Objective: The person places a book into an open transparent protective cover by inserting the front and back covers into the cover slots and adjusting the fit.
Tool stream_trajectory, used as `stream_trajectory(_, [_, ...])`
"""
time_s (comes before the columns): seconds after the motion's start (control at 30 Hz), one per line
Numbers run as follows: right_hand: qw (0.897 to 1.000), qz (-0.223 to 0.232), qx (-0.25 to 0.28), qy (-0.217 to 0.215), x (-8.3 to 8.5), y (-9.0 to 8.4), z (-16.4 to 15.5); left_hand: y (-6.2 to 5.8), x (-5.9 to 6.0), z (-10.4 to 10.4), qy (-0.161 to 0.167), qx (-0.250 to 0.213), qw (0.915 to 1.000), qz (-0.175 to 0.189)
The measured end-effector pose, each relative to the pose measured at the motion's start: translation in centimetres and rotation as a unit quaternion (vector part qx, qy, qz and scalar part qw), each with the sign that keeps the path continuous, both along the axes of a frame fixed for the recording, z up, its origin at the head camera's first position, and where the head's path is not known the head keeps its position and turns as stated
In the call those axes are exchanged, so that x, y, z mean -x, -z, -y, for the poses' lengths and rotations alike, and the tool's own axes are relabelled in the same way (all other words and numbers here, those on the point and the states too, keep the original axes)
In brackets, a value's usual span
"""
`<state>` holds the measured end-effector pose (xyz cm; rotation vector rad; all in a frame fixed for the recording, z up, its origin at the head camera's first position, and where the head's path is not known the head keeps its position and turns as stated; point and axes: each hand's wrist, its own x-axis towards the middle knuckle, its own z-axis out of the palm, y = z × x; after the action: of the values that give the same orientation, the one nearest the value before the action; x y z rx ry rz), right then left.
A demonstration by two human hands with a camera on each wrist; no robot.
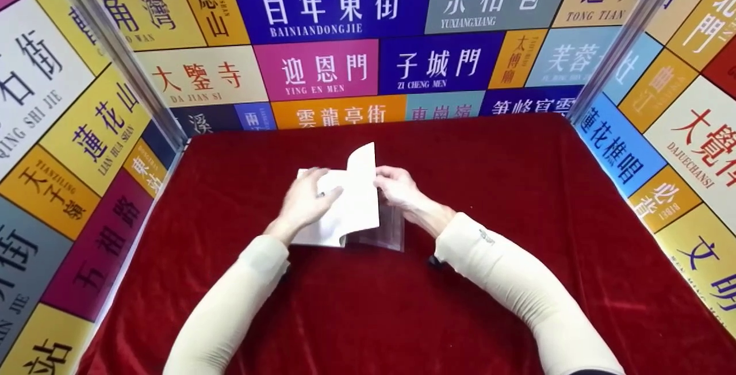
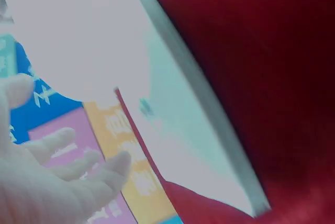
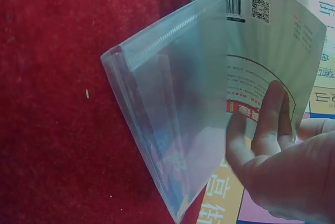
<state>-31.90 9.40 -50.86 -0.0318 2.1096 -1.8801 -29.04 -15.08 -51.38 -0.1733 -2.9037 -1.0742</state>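
A white paperback book [image 1: 345, 214] lies open on the red cloth [image 1: 517, 191] in the middle of the head view. My left hand [image 1: 322, 185] rests on its left pages with the fingers loosely spread [image 2: 78, 166]. The book's white edge [image 2: 178, 124] runs beside them. My right hand [image 1: 382, 182] holds the raised back cover [image 1: 362, 165]. In the right wrist view its fingers [image 3: 267, 124] lie against that cover [image 3: 261, 41], which carries a barcode. The thumb is hidden. A clear plastic sleeve [image 3: 172, 119] hangs from the cover, open like a pocket.
Colourful sign panels [image 1: 322, 70] wall the red table at the back, the left [image 1: 69, 150] and the right [image 1: 678, 133]. A small dark object [image 1: 432, 260] lies by my right forearm. Red cloth stretches around the book on all sides.
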Motion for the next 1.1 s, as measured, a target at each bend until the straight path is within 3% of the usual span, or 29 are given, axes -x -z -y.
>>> stream_trajectory(0.13, [0.999,0.026,0.038,-0.011,0.0,0.1,0.1,-0.3,0.0,-2.0,0.058,-0.037,0.9975,-0.014])
stream_trajectory(0.37, [0.995,0.049,0.076,-0.036,-0.2,0.2,0.5,0.6,0.0,-3.1,0.141,0.009,0.9894,-0.033])
stream_trajectory(0.57, [0.998,0.031,0.037,-0.051,-0.1,0.5,0.3,0.6,0.1,-3.5,0.173,0.068,0.9809,-0.056])
stream_trajectory(0.63, [0.998,-0.002,-0.002,-0.061,-0.2,0.8,0.2,0.5,0.2,-3.5,0.173,0.078,0.9804,-0.052])
stream_trajectory(0.7, [0.992,-0.06,-0.073,-0.08,-0.3,1.4,0.0,0.5,0.2,-3.3,0.174,0.084,0.98,-0.047])
stream_trajectory(0.77, [0.969,-0.142,-0.168,-0.114,-0.3,1.9,-0.4,0.5,0.2,-3.1,0.174,0.09,0.9801,-0.033])
stream_trajectory(0.83, [0.929,-0.222,-0.253,-0.154,-0.5,2.4,-0.7,0.5,0.1,-2.9,0.175,0.096,0.9797,-0.022])
stream_trajectory(0.93, [0.873,-0.302,-0.32,-0.212,-0.7,2.9,-1.1,0.4,-0.1,-2.4,0.173,0.098,0.98,-0.01])
stream_trajectory(1.0, [0.852,-0.321,-0.336,-0.243,-0.8,3.0,-1.3,0.4,-0.1,-2.2,0.172,0.1,0.9799,-0.008])
stream_trajectory(1.1, [0.833,-0.329,-0.352,-0.271,-0.8,3.1,-1.5,0.3,-0.1,-2.2,0.177,0.108,0.9784,-0.006])
